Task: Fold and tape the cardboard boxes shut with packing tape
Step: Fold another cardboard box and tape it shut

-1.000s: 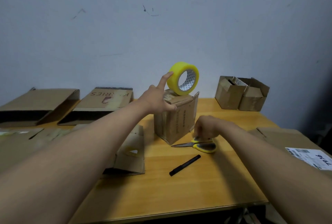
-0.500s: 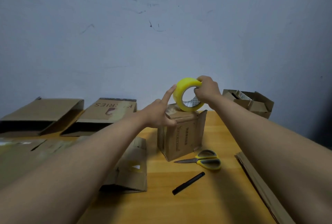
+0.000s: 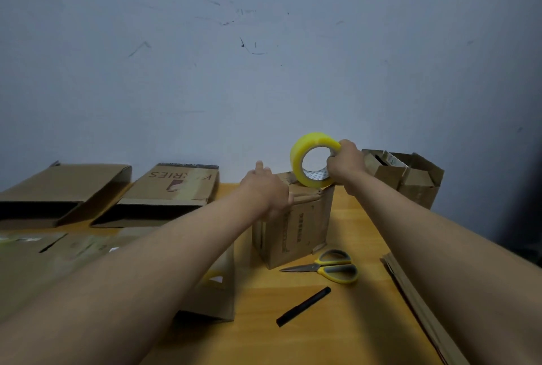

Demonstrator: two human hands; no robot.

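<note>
A small upright cardboard box (image 3: 299, 230) stands in the middle of the wooden table (image 3: 337, 335). A yellow roll of packing tape (image 3: 305, 156) stands on edge on the box's top right corner. My right hand (image 3: 344, 161) grips the roll's right side, fingers curled through its core. My left hand (image 3: 265, 188) rests on the box's top left, fingers lying over the folded flaps.
Yellow-handled scissors (image 3: 331, 269) and a black marker (image 3: 303, 306) lie in front of the box. Two flat boxes (image 3: 173, 188) lie at the back left, flattened cardboard (image 3: 214, 300) under my left arm, open boxes (image 3: 410, 177) at back right, more cardboard (image 3: 416, 300) at right.
My right hand left the scissors on the table and rose to grip the tape roll. My left hand dropped from the roll onto the box top.
</note>
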